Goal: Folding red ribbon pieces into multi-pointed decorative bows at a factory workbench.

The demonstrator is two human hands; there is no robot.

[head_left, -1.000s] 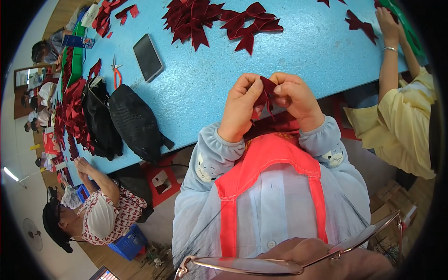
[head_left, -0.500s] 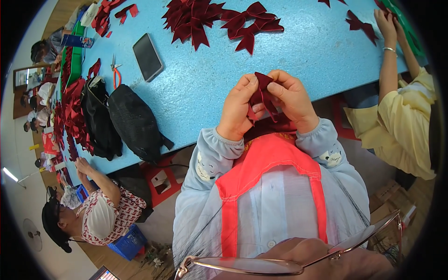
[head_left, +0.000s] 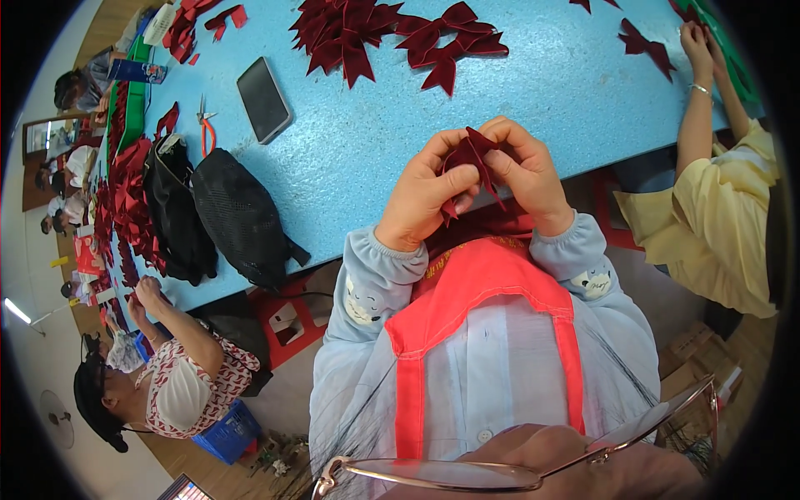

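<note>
In the head view, left of the phone point(head_left: 265, 100), a green plastic tray point(head_left: 137, 118) holds dark-red fabric point(head_left: 121, 108); on the phone's near side lies a black mesh pouch point(head_left: 242, 217). Right of the phone, left hand point(head_left: 423, 193) and right hand point(head_left: 531, 173) narrowly grip a velvety, pointed ribbon point(head_left: 469, 150).

dark red ribbon point(head_left: 472, 150) partly hidden by fingers point(head_left: 461, 177), bow pile point(head_left: 346, 32) cut at top edge, distant people point(head_left: 82, 167) blurred

Left hand point(head_left: 422, 193) near right hand point(head_left: 530, 177), both in a pinch
</note>
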